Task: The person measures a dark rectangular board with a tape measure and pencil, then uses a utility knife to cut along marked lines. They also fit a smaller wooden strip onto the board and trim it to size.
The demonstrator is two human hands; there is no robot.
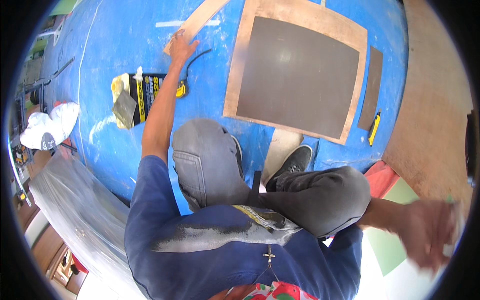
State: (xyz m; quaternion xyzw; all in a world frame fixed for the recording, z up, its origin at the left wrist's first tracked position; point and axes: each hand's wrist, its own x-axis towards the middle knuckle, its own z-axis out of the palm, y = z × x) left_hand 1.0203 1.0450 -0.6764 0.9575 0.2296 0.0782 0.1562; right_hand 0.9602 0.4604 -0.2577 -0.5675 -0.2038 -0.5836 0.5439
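Observation:
At the upper left, my left hand (183, 48) reaches over the near end of a light wooden strip (205, 17), fingers and thumb closed across its width. My right hand (425, 232) is off to the lower right, smeared by motion. Something pale shows by its fingertips, too blurred to make out. A tape measure (181, 89) with a yellow case lies beside my left forearm. In front of me a dark grey-brown sheet (302, 75) rests on a larger wooden panel (235, 85). A narrow dark strip (371, 85) lies right of the panel, with a yellow utility knife (374, 128) at its near end.
A blue-covered work surface (115, 30) spreads under everything. Left of my arm stands a black and yellow adhesive can (145, 95), with a grey scraper-like plate (124, 108) by it. A white bag (52, 125) and clear plastic sheeting (80, 200) are farther left. Brown floor (430, 100) lies at right.

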